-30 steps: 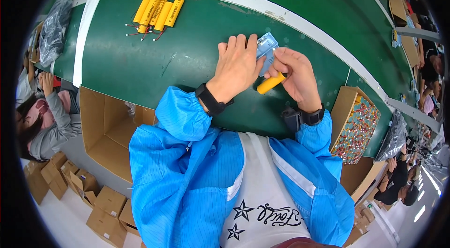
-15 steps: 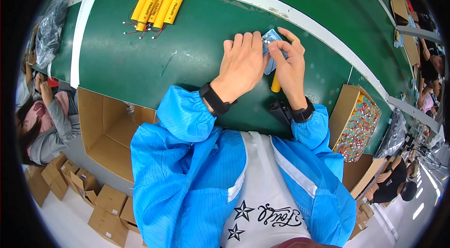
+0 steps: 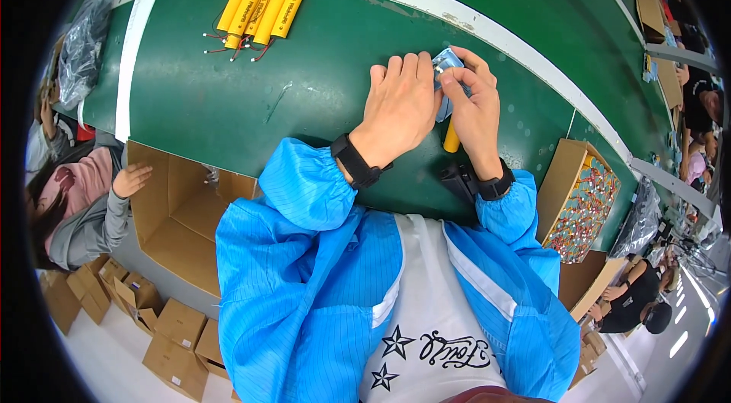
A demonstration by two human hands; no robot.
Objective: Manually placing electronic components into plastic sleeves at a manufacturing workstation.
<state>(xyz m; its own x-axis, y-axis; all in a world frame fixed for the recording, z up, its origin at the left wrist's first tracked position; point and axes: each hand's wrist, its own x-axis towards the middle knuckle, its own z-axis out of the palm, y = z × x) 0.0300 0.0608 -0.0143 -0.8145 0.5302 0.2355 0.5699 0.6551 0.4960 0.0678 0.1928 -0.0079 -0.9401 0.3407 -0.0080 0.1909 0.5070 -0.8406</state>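
A light-blue part (image 3: pixel 447 60), boxy and shiny, sits between my two hands above the green tabletop. My left hand (image 3: pixel 402 102), back upward and fingers bent down, closes on its left side; the thumb is hidden. My right hand (image 3: pixel 474 102) pinches at small details on its upper end with thumb and forefinger. Just below the part, a yellow cylindrical battery (image 3: pixel 451 138) shows beside my right palm, its upper end covered. Whether it joins the blue part, I cannot tell.
Several yellow batteries (image 3: pixel 259 13) with wire leads lie at the far left. An open carton (image 3: pixel 173 209) stands at the table's near left edge. At right is a cardboard box (image 3: pixel 560 178) of wired batteries. A co-worker's hand (image 3: pixel 132 179) is near the left carton.
Both my hands and the blue part have shifted very slightly right, still in the same hold. At the left, the co-worker's hand has come down toward the open carton.
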